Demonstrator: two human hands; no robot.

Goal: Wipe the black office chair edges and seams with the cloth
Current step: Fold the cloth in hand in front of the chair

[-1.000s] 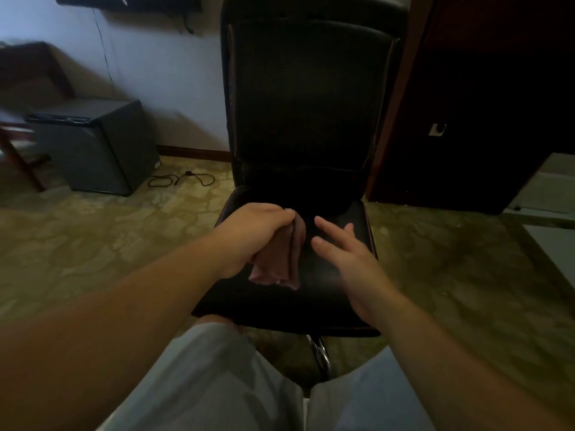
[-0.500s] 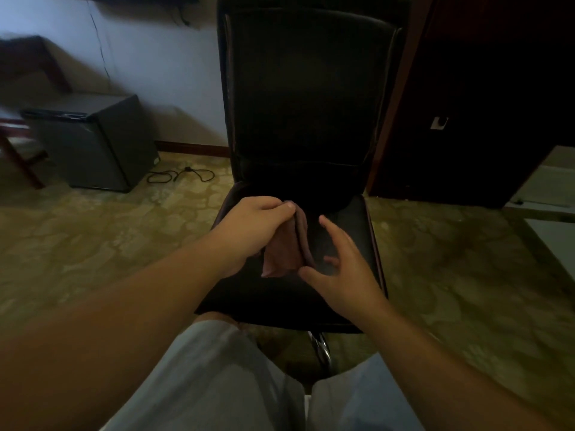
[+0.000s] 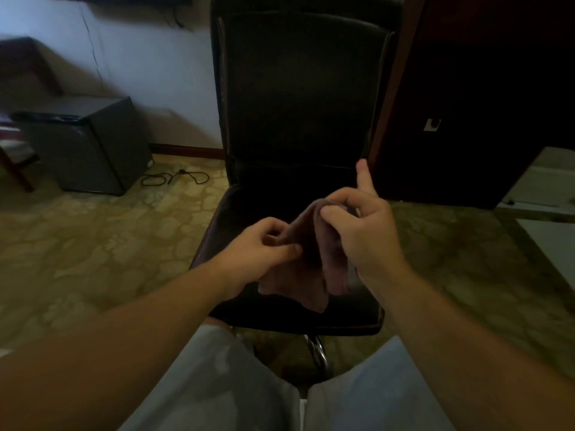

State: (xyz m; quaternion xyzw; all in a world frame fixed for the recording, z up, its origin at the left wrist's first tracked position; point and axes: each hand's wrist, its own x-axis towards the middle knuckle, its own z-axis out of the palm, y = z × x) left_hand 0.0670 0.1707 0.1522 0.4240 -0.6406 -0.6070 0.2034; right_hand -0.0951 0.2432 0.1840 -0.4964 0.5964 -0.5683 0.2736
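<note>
The chair [image 3: 298, 98] is black leather-like upholstery with a dull sheen and stitched seams; its post [image 3: 317, 349] is shiny metal. The cloth [image 3: 306, 275] looks soft and matt, and the floor [image 3: 102, 244] is mottled, stone-patterned and faintly glossy.

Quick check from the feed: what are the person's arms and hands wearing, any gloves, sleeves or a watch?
Nothing shows on them. The left hand and right hand are bare, with no gloves or rings visible. Both forearms are bare up to the frame edge, with no sleeve, watch or band. The lap below is covered in light grey fabric.
</note>
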